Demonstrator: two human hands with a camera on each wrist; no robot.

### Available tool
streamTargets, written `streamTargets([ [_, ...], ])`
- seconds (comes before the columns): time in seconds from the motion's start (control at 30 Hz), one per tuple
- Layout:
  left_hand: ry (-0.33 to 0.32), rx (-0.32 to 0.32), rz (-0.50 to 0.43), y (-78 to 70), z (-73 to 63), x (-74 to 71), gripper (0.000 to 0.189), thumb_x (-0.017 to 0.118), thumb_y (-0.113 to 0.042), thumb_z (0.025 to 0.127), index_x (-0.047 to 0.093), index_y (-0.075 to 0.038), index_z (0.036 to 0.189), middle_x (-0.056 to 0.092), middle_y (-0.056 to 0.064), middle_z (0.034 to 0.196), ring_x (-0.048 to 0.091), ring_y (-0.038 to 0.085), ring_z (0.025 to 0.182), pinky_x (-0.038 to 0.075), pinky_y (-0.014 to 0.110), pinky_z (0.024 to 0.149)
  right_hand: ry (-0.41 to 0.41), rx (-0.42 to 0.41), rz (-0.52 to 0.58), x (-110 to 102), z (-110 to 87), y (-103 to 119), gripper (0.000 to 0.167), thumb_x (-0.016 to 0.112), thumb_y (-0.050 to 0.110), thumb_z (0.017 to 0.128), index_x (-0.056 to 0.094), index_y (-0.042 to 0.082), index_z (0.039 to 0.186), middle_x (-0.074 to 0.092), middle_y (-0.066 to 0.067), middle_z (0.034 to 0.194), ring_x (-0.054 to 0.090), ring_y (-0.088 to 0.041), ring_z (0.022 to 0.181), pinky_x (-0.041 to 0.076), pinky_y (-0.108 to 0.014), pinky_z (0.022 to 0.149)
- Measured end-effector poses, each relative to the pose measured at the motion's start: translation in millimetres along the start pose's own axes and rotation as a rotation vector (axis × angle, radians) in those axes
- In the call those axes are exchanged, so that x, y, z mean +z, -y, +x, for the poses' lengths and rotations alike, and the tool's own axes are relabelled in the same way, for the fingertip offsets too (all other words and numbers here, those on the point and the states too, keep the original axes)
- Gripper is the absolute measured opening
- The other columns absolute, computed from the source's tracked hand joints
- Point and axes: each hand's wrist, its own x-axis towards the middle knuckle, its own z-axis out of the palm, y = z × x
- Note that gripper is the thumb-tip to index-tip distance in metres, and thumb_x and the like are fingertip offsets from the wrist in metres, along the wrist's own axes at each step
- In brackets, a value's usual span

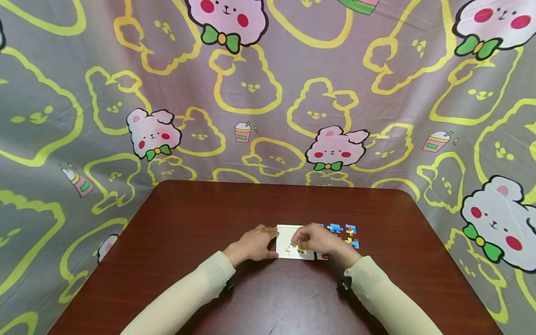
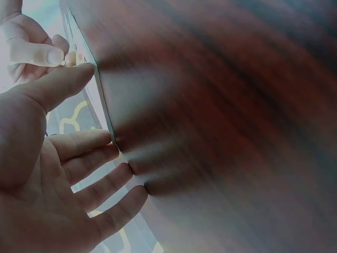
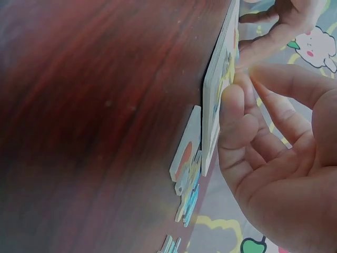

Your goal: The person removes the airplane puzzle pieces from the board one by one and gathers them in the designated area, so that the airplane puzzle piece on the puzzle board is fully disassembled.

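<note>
A shallow white puzzle tray [image 1: 282,235] lies on the table. My left hand [image 1: 255,243] is at its left side; straight fingers and thumb touch the tray's edge, as the left wrist view [image 2: 52,158] also shows. Over the lower middle of the tray, my right hand [image 1: 317,238] has its fingers bent and its thumb and fingertips together at a small puzzle piece [image 1: 290,250]. The fingers partly cover this piece. Another yellowish piece [image 1: 302,251] lies in the tray close by. In the right wrist view the curled right hand [image 3: 284,132] hides part of the tray [image 3: 210,105].
Right of the tray lie several loose puzzle pieces, among them a blue one [image 1: 334,228] and a red-and-blue one [image 1: 351,229]; my right hand and forearm cover some. The dark brown table [image 1: 201,209] meets a patterned cloth [image 1: 268,93] behind it.
</note>
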Motion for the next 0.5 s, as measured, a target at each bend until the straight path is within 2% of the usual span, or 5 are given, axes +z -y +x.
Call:
streamTargets([
  [0.37,0.005,0.000,-0.009,-0.3,0.3,0.0,0.066,0.075,-0.046,0.084,0.059,-0.012,0.139,0.055,0.005,0.148,0.053,0.024,0.131,0.050,0.038,0.104,-0.018,0.017,0.017,0.0,1.2,2.1,0.022,0.068,-0.009,0.080,0.075,0.001,0.098,0.072,-0.012,0.089,0.065,-0.013,0.084,0.052,-0.020,0.066],
  [0.5,0.010,-0.003,-0.016,-0.6,0.2,-1.0,0.066,0.075,-0.045,0.084,0.059,-0.012,0.139,0.055,0.005,0.149,0.052,0.024,0.132,0.051,0.039,0.104,-0.019,0.024,0.008,-0.3,1.2,2.8,0.024,0.068,-0.010,0.079,0.076,0.002,0.099,0.073,-0.011,0.088,0.064,-0.012,0.082,0.051,-0.019,0.066],
])
